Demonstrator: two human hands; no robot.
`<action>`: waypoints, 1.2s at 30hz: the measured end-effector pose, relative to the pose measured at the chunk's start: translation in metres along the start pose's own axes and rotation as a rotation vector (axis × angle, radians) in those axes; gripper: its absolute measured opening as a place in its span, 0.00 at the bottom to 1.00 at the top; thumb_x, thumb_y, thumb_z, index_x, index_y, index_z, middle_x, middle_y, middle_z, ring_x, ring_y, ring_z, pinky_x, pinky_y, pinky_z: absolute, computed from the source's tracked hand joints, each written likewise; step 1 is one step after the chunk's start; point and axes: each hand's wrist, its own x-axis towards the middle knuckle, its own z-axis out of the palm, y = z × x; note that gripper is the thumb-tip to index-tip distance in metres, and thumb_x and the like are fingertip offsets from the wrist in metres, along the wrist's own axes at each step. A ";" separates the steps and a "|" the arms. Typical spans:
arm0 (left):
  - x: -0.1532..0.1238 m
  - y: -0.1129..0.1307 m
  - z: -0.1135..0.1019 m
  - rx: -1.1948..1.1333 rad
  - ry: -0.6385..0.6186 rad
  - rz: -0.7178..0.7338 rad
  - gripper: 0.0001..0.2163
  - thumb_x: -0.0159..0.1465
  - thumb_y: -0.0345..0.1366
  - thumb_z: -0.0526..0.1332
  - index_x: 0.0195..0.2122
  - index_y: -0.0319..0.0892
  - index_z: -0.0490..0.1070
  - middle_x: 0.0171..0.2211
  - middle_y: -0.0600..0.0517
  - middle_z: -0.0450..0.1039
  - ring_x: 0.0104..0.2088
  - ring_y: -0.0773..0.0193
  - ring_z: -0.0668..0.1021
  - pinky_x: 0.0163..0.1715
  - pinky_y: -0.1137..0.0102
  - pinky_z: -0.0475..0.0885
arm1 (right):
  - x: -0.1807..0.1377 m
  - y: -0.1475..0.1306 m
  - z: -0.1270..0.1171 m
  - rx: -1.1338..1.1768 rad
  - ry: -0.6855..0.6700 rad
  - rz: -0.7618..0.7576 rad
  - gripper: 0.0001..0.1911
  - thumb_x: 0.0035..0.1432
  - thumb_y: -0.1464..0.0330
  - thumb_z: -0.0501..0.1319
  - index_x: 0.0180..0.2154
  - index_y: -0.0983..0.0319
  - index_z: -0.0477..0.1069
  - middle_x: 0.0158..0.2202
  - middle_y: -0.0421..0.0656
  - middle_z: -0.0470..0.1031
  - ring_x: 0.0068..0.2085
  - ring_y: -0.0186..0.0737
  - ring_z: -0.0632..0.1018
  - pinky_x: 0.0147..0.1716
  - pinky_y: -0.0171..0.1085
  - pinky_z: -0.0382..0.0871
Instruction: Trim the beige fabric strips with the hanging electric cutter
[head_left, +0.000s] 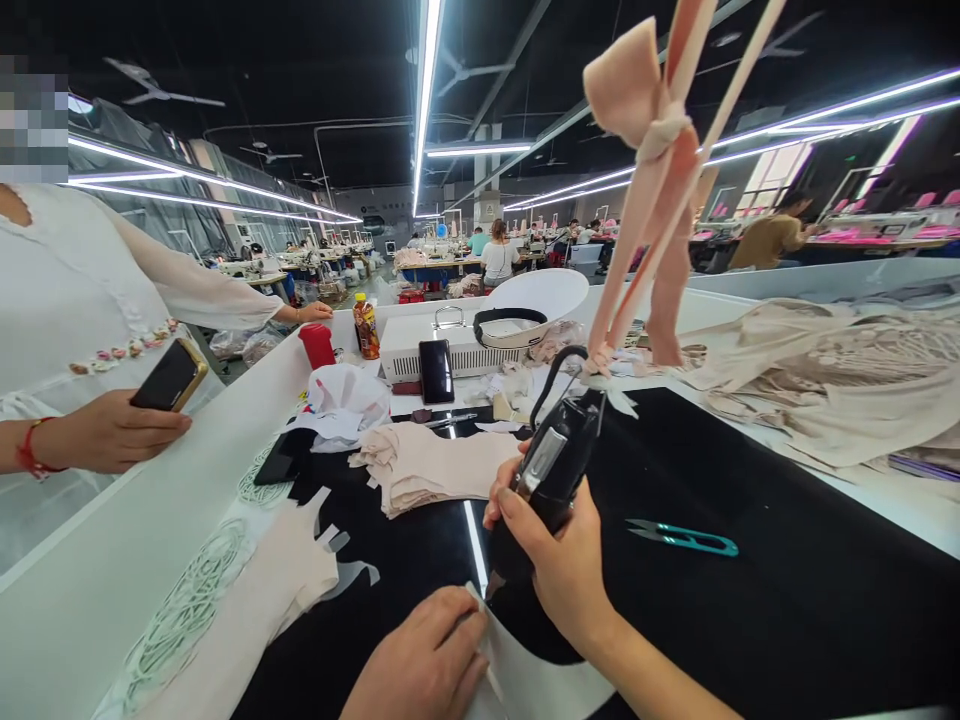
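My right hand [559, 560] grips a black handheld tool [547, 470] with its tip pointing down onto a pale fabric piece [525, 680] at the near edge of the black mat [750, 560]. My left hand [424, 660] presses flat on that same fabric piece, right beside the tool tip. A cord runs up from the tool, tied with beige fabric strips [652, 180] that hang from above.
Teal thread snips [686, 540] lie on the mat to the right. A folded beige stack [427, 465] sits ahead; beige garments [825, 380] lie far right. At left stands a person in white holding a phone [169, 375]. A white box [409, 345], phone, red cup and bottle sit behind.
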 end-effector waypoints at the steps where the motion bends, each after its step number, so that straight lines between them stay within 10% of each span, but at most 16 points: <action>1: -0.001 0.000 0.001 0.004 -0.001 -0.005 0.20 0.82 0.37 0.44 0.50 0.38 0.75 0.44 0.48 0.82 0.46 0.65 0.86 0.50 0.76 0.81 | 0.000 0.000 0.001 0.000 0.002 0.001 0.18 0.57 0.64 0.74 0.45 0.55 0.68 0.32 0.35 0.77 0.25 0.34 0.77 0.28 0.34 0.76; 36: -0.011 -0.014 -0.001 0.042 -0.101 0.098 0.19 0.82 0.40 0.45 0.52 0.43 0.76 0.50 0.46 0.83 0.50 0.65 0.86 0.54 0.78 0.77 | -0.003 -0.021 0.002 -0.036 -0.004 -0.057 0.16 0.56 0.67 0.69 0.45 0.55 0.67 0.29 0.34 0.74 0.26 0.35 0.73 0.25 0.35 0.71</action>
